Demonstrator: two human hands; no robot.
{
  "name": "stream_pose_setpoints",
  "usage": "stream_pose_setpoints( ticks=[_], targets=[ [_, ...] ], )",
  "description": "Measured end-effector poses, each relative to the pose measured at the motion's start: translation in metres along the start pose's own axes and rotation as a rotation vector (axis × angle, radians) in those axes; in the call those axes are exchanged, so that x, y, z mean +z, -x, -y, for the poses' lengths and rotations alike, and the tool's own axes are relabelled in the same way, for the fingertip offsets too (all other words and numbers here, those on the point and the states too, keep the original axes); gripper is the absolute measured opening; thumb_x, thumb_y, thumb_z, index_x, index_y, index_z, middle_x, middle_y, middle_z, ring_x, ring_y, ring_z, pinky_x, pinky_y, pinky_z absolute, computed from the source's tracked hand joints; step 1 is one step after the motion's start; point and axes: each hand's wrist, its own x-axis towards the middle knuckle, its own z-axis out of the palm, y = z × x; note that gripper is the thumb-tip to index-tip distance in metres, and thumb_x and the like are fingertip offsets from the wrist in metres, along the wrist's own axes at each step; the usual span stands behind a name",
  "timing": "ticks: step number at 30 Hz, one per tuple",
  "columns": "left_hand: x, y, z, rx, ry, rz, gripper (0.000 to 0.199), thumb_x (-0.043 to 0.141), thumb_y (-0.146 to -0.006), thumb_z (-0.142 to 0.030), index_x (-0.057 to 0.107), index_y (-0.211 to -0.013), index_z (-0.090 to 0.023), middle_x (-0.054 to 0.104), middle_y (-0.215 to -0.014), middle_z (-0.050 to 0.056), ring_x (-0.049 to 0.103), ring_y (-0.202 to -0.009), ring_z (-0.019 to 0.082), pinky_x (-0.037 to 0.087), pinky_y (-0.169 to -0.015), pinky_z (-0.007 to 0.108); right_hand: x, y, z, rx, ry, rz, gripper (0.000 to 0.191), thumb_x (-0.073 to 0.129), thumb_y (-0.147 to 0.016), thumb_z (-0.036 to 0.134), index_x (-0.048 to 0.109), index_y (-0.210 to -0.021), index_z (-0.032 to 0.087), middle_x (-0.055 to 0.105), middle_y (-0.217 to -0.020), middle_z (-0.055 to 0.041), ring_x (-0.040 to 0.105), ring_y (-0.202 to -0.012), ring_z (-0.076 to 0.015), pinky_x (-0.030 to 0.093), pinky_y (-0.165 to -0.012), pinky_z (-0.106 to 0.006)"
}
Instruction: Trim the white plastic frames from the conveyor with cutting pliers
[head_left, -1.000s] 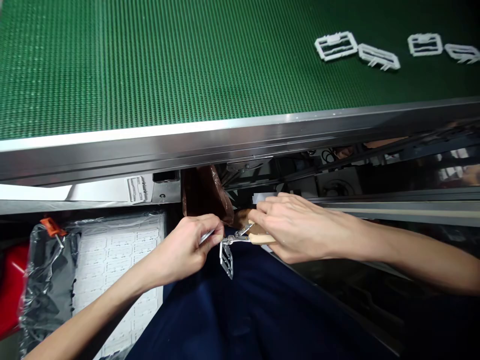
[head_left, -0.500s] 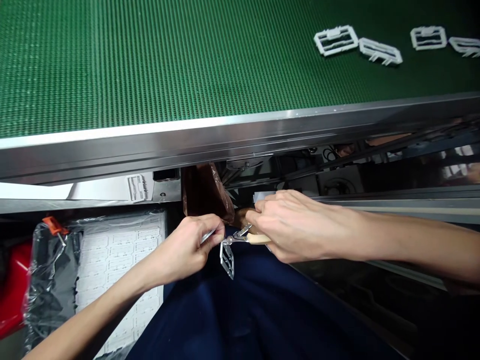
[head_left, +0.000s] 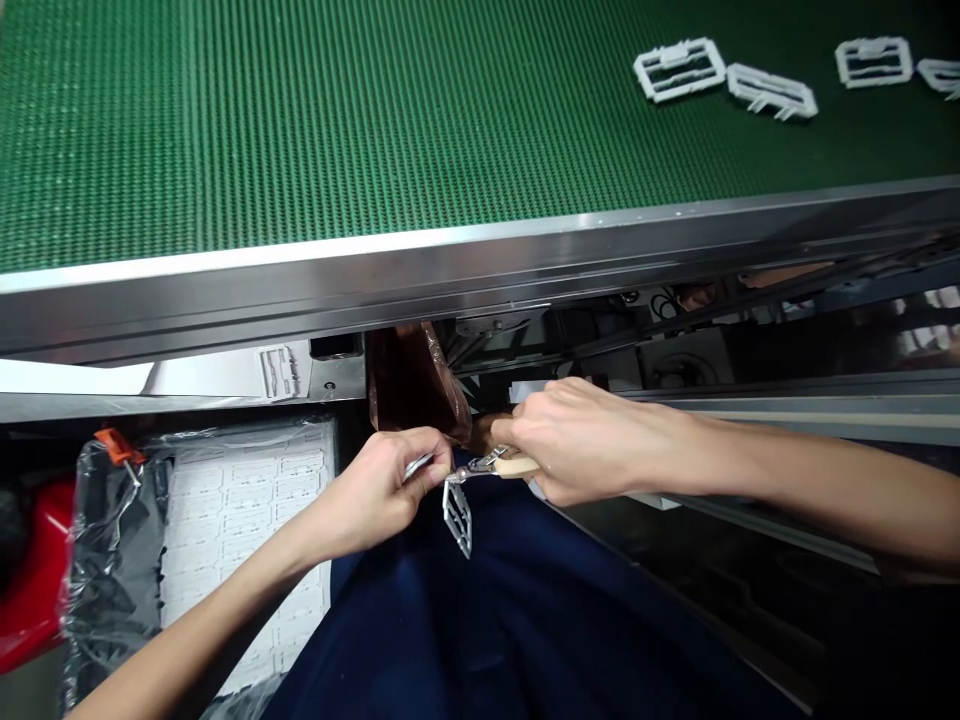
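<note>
My right hand (head_left: 592, 440) is closed around a wood-handled cutter (head_left: 516, 466). My left hand (head_left: 371, 490) pinches a small pale strip (head_left: 417, 466) beside its tip, with one lattice part (head_left: 457, 516) hanging just below. Four white plastic frames (head_left: 679, 70) lie far right on the green conveyor belt (head_left: 300, 130), beyond its steel edge (head_left: 450, 270).

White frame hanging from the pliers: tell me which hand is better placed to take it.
Left, probably: the left hand sits right beside the frame, though it pinches a small pale piece. The right hand is farther off, wrapped around the pliers' wooden handle.

Green dotted belt (head_left: 300, 130), white plastic frames (head_left: 679, 70)
</note>
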Motion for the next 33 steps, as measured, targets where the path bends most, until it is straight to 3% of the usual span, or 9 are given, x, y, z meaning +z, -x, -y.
stream_pose_setpoints(
  ticks=[6,10,13,15,20,25,29,33],
  targets=[
    [0.003,0.002,0.010,-0.090,0.292,-0.019,0.021,0.047,-0.090,-0.035,0.056,-0.083,-0.018,0.054,-0.077,0.001,0.049,-0.074,0.016,0.037,-0.068,0.027,0.030,0.004,-0.010,0.068,-0.221,-0.013,0.007,0.053,-0.069,0.023,0.058,-0.073,0.020,0.056,-0.058,-0.0016,0.043,-0.043,-0.0126,0.020,-0.043,-0.024],
    [0.014,0.001,0.025,-0.071,0.629,0.068,0.027,0.055,-0.086,-0.042,0.056,-0.097,-0.017,0.057,-0.083,0.004,0.051,-0.078,0.018,0.040,-0.072,0.029,0.046,0.009,-0.016,0.152,-0.377,-0.005,0.011,0.053,-0.074,0.030,0.054,-0.068,0.021,0.055,-0.056,-0.0002,0.040,-0.042,-0.0110,0.020,-0.043,-0.024],
    [0.025,0.000,0.036,-0.093,0.780,0.091,0.040,0.071,-0.075,-0.035,0.053,-0.107,-0.019,0.060,-0.096,0.005,0.052,-0.079,0.016,0.041,-0.072,0.026,0.052,0.015,-0.022,0.203,-0.479,-0.008,0.022,0.052,-0.078,0.040,0.053,-0.067,0.021,0.054,-0.056,0.0003,0.040,-0.046,-0.0108,0.022,-0.045,-0.023],
    [0.032,-0.001,0.041,-0.149,0.811,0.043,0.040,0.071,-0.076,-0.030,0.053,-0.110,-0.020,0.061,-0.106,0.008,0.055,-0.082,0.016,0.042,-0.074,0.026,0.055,0.018,-0.026,0.284,-0.524,-0.043,0.025,0.052,-0.078,0.043,0.051,-0.067,0.020,0.053,-0.057,0.0010,0.040,-0.047,-0.0106,0.023,-0.047,-0.023],
    [0.037,-0.004,0.047,-0.190,0.883,-0.066,0.038,0.059,-0.085,-0.037,0.056,-0.116,-0.017,0.066,-0.106,0.012,0.058,-0.087,0.020,0.045,-0.073,0.026,0.068,0.000,-0.016,0.447,-0.714,-0.341,0.025,0.053,-0.080,0.046,0.050,-0.079,0.021,0.055,-0.065,0.0030,0.046,-0.058,-0.0110,0.031,-0.055,-0.022],
    [0.037,-0.009,0.043,-0.176,1.017,-0.119,0.041,0.060,-0.083,-0.039,0.061,-0.114,-0.012,0.067,-0.096,0.013,0.058,-0.072,0.016,0.045,-0.060,0.022,0.084,-0.046,0.006,0.235,-1.124,-0.584,0.022,0.056,-0.078,0.037,0.052,-0.090,0.019,0.061,-0.081,0.0013,0.055,-0.071,-0.0106,0.040,-0.066,-0.021],
    [0.035,-0.007,0.042,-0.244,1.146,-0.204,0.044,0.059,-0.083,-0.043,0.062,-0.115,-0.014,0.066,-0.094,0.010,0.057,-0.064,0.014,0.047,-0.054,0.021,0.087,-0.054,-0.002,0.337,-1.034,-0.644,0.020,0.053,-0.080,0.035,0.055,-0.086,0.016,0.061,-0.080,-0.0013,0.054,-0.071,-0.0120,0.039,-0.067,-0.023],
    [0.034,-0.004,0.046,-0.268,1.291,-0.229,0.053,0.061,-0.078,-0.054,0.063,-0.114,-0.016,0.066,-0.091,0.008,0.058,-0.062,0.013,0.049,-0.053,0.021,0.085,-0.033,-0.018,0.213,-0.723,-0.558,0.019,0.050,-0.083,0.031,0.056,-0.096,0.018,0.061,-0.088,-0.0022,0.054,-0.078,-0.0136,0.038,-0.073,-0.026]
  ],
)
